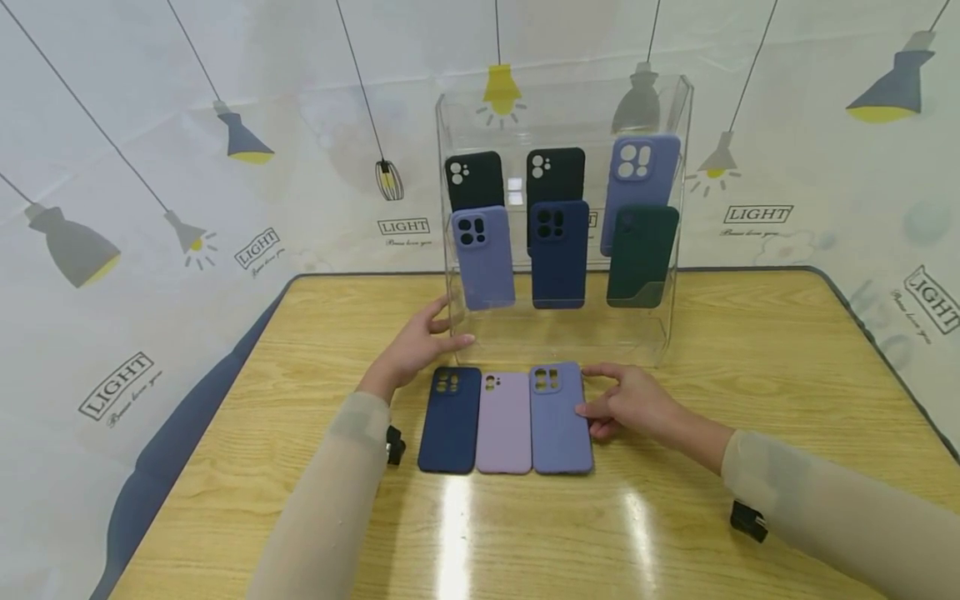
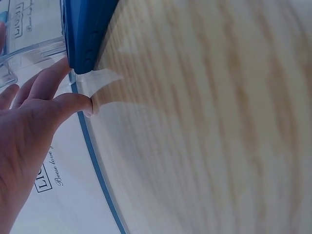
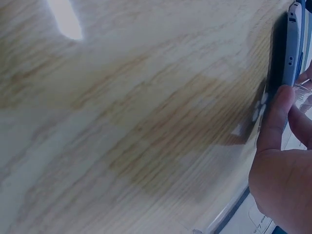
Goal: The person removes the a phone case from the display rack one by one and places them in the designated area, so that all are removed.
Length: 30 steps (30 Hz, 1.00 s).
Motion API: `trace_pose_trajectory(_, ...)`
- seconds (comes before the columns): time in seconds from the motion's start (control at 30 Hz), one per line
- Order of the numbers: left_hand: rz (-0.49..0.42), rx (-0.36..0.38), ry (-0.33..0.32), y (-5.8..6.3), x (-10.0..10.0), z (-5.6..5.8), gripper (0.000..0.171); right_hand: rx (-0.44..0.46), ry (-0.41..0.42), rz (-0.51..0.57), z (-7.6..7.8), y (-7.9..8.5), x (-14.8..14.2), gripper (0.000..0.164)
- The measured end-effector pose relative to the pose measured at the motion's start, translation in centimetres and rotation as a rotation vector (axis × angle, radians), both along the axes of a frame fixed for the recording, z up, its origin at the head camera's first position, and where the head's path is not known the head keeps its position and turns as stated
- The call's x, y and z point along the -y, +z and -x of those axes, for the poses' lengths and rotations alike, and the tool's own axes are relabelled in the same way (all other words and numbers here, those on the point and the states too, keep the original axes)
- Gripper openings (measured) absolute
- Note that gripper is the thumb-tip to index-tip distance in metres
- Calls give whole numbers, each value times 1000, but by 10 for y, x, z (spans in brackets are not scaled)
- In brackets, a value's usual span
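Three phone cases lie side by side in a row on the table: a dark blue case (image 1: pixel 448 429), a pink case (image 1: pixel 504 429) and a periwinkle case (image 1: pixel 562 429). My right hand (image 1: pixel 633 404) touches the right edge of the periwinkle case with its fingers extended. In the right wrist view, the thumb (image 3: pixel 279 114) meets the side of that case. My left hand (image 1: pixel 412 346) is spread at the lower left corner of a clear acrylic display stand (image 1: pixel 555 342), just above the dark blue case. The left wrist view has its thumb (image 2: pixel 75 103) stretched out below that case's end.
Several cases stand in the display: two black cases (image 1: pixel 480 179) and a periwinkle case (image 1: pixel 652 171) behind, with another periwinkle case (image 1: pixel 486 271), a navy case (image 1: pixel 558 267) and a dark green case (image 1: pixel 641 258) in front. A lamp-patterned backdrop (image 1: pixel 322 208) rises behind the wooden table (image 1: pixel 300 358).
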<state>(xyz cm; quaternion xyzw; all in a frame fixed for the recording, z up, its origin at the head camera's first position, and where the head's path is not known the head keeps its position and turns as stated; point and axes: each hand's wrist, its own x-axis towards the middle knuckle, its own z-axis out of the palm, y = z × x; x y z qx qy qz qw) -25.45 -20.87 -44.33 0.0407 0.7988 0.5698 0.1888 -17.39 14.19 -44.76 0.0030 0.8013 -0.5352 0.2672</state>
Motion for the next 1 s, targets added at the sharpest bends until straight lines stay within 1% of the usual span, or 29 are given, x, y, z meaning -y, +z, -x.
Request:
trace_pose_trajectory(0.13,2,6,2,0,-1,1,99,9,-12,29,0,-1,-3,75)
trace_pose_trajectory(0.23,2,4,-2,0,-1,1,99,2,-5,61,0,1,-6,69)
trace_pose_trajectory(0.3,1,0,-6,0,-1,1,99,-13,10,68,1,6,-10,64)
trace_pose_trajectory(0.4,-7,-1,-6,0,-1,0,99,-27,38,82,4,17,-17,62)
trace_pose_trajectory(0.53,-13,7,0,-1,-1,0,100,-15,45,74,10,37,-30,65)
trace_pose_trajectory(0.7,-9,14,-1,-1,-1,1,100,-40,44,28,16,60,-46,67)
trace_pose_trajectory(0.83,-15,10,-3,-2,-1,1,98,-68,51,-12,21,77,-53,64)
trace_pose_trajectory(1.0,-18,6,-2,-3,0,1,97,-88,47,-25,29,98,-58,63)
